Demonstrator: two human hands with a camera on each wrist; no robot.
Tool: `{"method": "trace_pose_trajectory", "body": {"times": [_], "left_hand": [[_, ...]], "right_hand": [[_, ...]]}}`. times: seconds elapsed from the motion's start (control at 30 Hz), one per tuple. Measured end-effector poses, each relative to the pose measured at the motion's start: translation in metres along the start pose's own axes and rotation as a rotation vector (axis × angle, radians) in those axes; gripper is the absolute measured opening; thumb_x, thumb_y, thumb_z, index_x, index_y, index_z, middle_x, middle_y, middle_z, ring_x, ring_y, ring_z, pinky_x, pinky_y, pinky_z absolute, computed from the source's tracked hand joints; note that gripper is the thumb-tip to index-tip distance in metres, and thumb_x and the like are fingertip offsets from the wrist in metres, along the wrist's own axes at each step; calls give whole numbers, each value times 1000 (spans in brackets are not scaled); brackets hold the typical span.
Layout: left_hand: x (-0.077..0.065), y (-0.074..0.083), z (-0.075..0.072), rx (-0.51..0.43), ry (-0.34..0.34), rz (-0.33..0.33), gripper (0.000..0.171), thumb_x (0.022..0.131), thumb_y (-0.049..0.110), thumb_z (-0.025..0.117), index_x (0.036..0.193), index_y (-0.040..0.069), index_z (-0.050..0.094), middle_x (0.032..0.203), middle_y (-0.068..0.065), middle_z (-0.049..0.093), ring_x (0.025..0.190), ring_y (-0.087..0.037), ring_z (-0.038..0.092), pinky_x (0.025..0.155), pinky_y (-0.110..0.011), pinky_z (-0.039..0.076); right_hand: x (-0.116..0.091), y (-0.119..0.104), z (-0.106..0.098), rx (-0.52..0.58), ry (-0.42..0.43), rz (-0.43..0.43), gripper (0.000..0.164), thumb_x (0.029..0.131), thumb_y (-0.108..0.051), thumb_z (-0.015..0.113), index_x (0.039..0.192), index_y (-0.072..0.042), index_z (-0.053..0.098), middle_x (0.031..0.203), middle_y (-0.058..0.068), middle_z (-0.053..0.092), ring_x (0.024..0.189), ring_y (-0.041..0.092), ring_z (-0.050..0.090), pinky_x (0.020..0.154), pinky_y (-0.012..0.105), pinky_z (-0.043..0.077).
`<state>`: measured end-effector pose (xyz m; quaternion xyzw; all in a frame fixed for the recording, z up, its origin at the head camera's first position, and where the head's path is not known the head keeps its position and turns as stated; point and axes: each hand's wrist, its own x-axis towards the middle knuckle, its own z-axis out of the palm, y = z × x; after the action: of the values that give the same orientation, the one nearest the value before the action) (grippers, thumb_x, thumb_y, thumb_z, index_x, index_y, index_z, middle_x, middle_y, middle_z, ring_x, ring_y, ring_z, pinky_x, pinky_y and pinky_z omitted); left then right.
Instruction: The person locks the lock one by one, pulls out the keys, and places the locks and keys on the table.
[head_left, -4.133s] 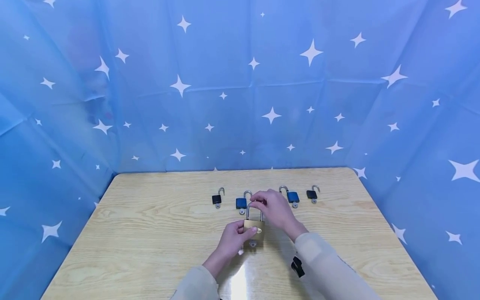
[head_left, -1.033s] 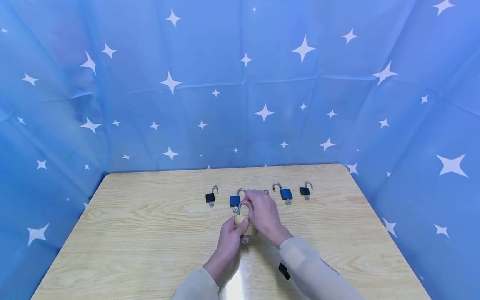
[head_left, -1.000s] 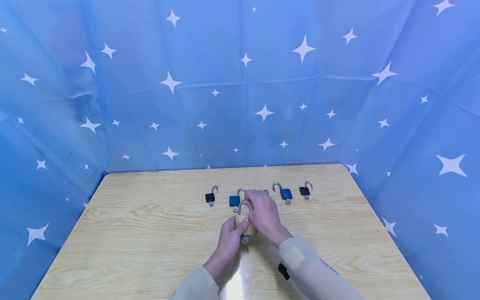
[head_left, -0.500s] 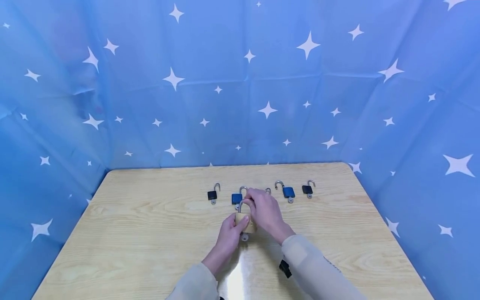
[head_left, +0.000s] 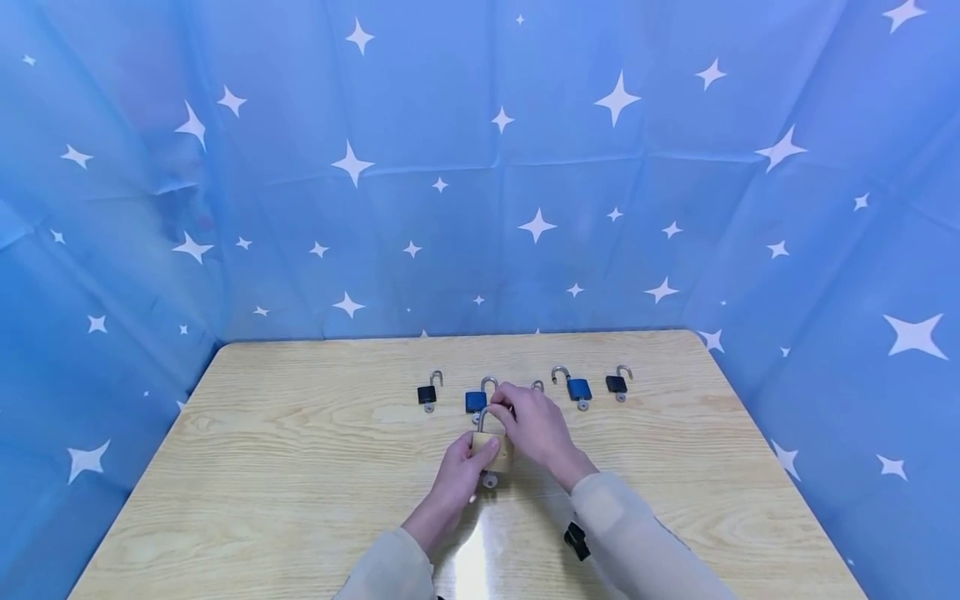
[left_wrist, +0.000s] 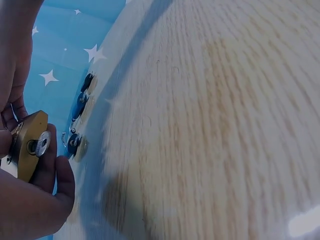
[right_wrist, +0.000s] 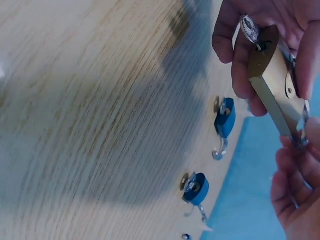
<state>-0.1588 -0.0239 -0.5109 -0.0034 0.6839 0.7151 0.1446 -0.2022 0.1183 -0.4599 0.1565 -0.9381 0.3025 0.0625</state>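
Note:
A brass padlock (head_left: 504,454) is held up in front of me. My left hand (head_left: 453,477) grips its body, thumb across the front face. My right hand (head_left: 536,425) has its thumb and fingers at the top of the steel shackle (head_left: 481,422), hiding the shackle's right side. From the underside of the body sticks a key (head_left: 491,481), its round ridged head (left_wrist: 43,143) also showing in the left wrist view. In the right wrist view the padlock body (right_wrist: 275,85) is tilted, with the right fingers (right_wrist: 287,165) at its shackle end.
Behind my hands stretches a row of padlocks with raised shackles and keys in them: black (head_left: 427,394), blue (head_left: 476,402), one mostly hidden with its shackle (head_left: 537,385) showing, blue (head_left: 579,389), black (head_left: 617,384). A starry blue curtain (head_left: 450,208) backs the wooden table (head_left: 300,500).
Four seconds ago both shackle legs showed, standing taller above the brass body; now my right fingers cover the right side. Over the last second both hands stay nearly still; the whole view shifts slightly.

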Motion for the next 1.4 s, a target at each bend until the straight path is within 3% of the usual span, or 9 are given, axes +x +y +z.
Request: {"method": "trace_pose_trajectory", "body": {"times": [0.23, 0.47, 0.63, 0.73, 0.8, 0.93, 1.1, 1.27, 1.4], "left_hand": [[1, -1, -5, 32, 22, -2, 37, 97, 31, 54, 116, -1, 54, 99, -10, 62, 89, -21, 57, 79, -33, 46], [3, 8, -13, 70, 48, -48, 43, 95, 45, 53, 117, 8, 54, 100, -7, 62, 81, -19, 52, 59, -27, 38], [2, 21, -18, 78, 55, -56, 41, 97, 40, 51, 117, 4, 54, 103, -13, 61, 85, -22, 53, 70, -32, 43], [-1, 31, -20, 63, 54, -45, 38, 99, 32, 49, 118, 0, 53, 107, -17, 61, 95, -26, 54, 86, -39, 42], [0, 31, -22, 55, 58, -40, 36, 100, 30, 48, 118, -1, 53, 109, -17, 60, 99, -28, 54, 92, -42, 40], [10, 15, -26, 37, 68, -39, 41, 99, 39, 47, 120, 3, 53, 111, -13, 59, 104, -26, 52, 98, -46, 36], [10, 14, -27, 14, 73, -42, 45, 99, 44, 47, 121, 6, 52, 114, -13, 59, 109, -27, 51, 102, -47, 33], [11, 14, -25, -7, 63, -38, 46, 98, 44, 47, 122, 5, 53, 114, -12, 61, 106, -26, 53, 95, -40, 37], [11, 14, -24, -15, 71, -40, 45, 98, 44, 47, 120, 5, 54, 112, -11, 61, 104, -25, 52, 90, -35, 37]], "right_hand": [[-8, 7, -2, -29, -8, 39, 15, 97, -23, 56, 107, -16, 66, 89, -5, 66, 70, 8, 52, 82, 42, 50], [-27, 12, 3, -39, -11, 56, 9, 92, -19, 63, 100, -17, 67, 90, -5, 68, 75, 8, 58, 66, 33, 49], [-41, 7, 9, -36, 5, 49, 6, 90, -18, 65, 95, -18, 68, 89, -7, 67, 77, 7, 58, 67, 32, 49], [-48, 4, 14, -9, 22, 52, 5, 89, -18, 66, 93, -19, 69, 87, -9, 67, 74, 5, 57, 66, 30, 49], [-51, 2, 19, 34, 19, 71, 5, 88, -19, 66, 92, -19, 70, 85, -11, 67, 69, 3, 56, 62, 27, 47], [-57, -2, 28, 183, -3, 163, 8, 88, -20, 66, 93, -17, 71, 80, -10, 65, 59, 4, 52, 55, 23, 44], [-62, -8, 40, 416, 4, 274, 12, 88, -17, 66, 97, -11, 72, 81, -2, 66, 66, 10, 55, 58, 24, 48], [-64, -17, 51, 639, 80, 357, 15, 88, -17, 69, 99, -7, 72, 91, 6, 69, 73, 14, 59, 60, 23, 50], [-63, -26, 60, 725, 168, 444, 16, 86, -16, 70, 98, -5, 71, 90, 8, 69, 73, 14, 59, 62, 22, 49]]}}
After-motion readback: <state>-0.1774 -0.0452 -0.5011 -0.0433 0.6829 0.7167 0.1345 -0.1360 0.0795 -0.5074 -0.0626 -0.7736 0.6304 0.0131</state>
